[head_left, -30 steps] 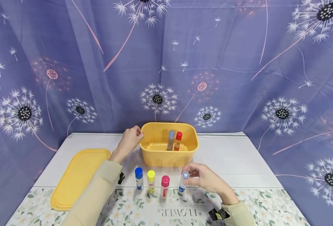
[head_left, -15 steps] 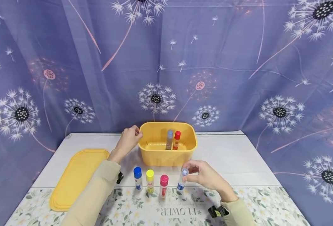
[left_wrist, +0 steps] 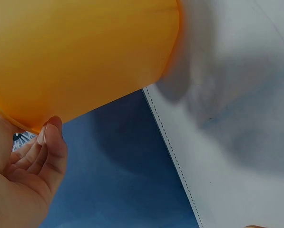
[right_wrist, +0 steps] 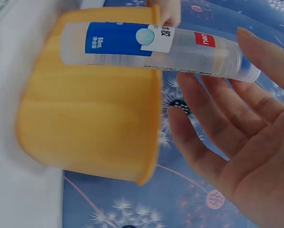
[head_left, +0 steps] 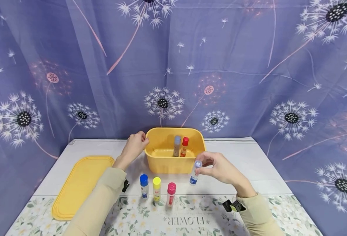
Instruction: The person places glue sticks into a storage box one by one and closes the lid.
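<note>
The clear bottle (right_wrist: 118, 42) is held by the right hand (head_left: 220, 167); its cap end is clamped between thumb and fingers, and its base is suspended above the table (head_left: 235, 157), just in front of the right end of the yellow box (head_left: 173, 166). The bottle is slightly tilted (a blue label and a small red tag are noted on it). The rim of the box, at its left end, is pinched between thumb and fingers by the left hand (head_left: 133, 146).

Inside the box, a grey-blue-capped bottle (head_left: 177, 147) and a red-capped bottle (head_left: 184, 147) are found side by side, their lower ends partly screened. In front of the box, a blue-capped bottle (head_left: 144, 187), a yellow-capped bottle (head_left: 156, 190) and a pink-capped bottle (head_left: 171, 195) are stood upright in a row. A yellow lid (head_left: 79, 186) is laid flat at the left, partly covered from view by the left sleeve (head_left: 98, 203). The table is backed by a printed curtain (head_left: 238, 49).
</note>
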`<state>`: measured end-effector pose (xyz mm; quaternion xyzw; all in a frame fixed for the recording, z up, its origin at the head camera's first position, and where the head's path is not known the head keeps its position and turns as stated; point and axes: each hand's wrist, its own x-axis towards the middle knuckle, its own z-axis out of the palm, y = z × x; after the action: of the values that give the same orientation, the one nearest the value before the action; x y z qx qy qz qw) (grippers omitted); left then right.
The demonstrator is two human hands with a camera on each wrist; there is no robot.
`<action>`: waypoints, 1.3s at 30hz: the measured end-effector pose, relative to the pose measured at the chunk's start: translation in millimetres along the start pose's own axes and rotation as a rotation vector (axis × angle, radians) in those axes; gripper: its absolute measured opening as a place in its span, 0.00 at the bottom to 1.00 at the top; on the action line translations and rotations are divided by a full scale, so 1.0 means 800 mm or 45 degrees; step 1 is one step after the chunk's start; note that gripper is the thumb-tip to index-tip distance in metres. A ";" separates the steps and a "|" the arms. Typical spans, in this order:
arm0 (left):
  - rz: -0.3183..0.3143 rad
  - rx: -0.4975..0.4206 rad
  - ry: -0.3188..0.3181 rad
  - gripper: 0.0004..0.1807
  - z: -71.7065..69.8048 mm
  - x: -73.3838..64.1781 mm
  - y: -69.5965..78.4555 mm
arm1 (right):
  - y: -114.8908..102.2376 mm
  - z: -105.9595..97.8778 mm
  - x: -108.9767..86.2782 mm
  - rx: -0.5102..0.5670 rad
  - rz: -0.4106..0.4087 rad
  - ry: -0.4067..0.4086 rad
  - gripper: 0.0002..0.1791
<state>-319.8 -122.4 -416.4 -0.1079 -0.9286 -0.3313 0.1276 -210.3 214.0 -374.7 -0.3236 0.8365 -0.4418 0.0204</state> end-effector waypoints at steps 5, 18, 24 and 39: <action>-0.002 0.002 -0.012 0.08 0.000 0.000 0.002 | -0.010 -0.020 0.010 -0.006 0.036 0.015 0.10; 0.002 -0.006 -0.008 0.08 -0.003 -0.001 0.005 | -0.032 -0.086 0.044 0.061 0.044 0.097 0.14; 0.003 0.002 -0.004 0.08 -0.004 -0.002 0.003 | -0.029 -0.107 0.068 -0.008 0.126 0.103 0.19; -0.021 0.020 -0.013 0.08 -0.002 -0.001 0.003 | 0.032 -0.091 0.114 -0.183 0.175 0.121 0.16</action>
<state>-318.3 -122.1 -414.1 -0.1008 -0.9327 -0.3244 0.1210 -318.6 225.8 -326.7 -0.2446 0.8862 -0.3933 -0.0123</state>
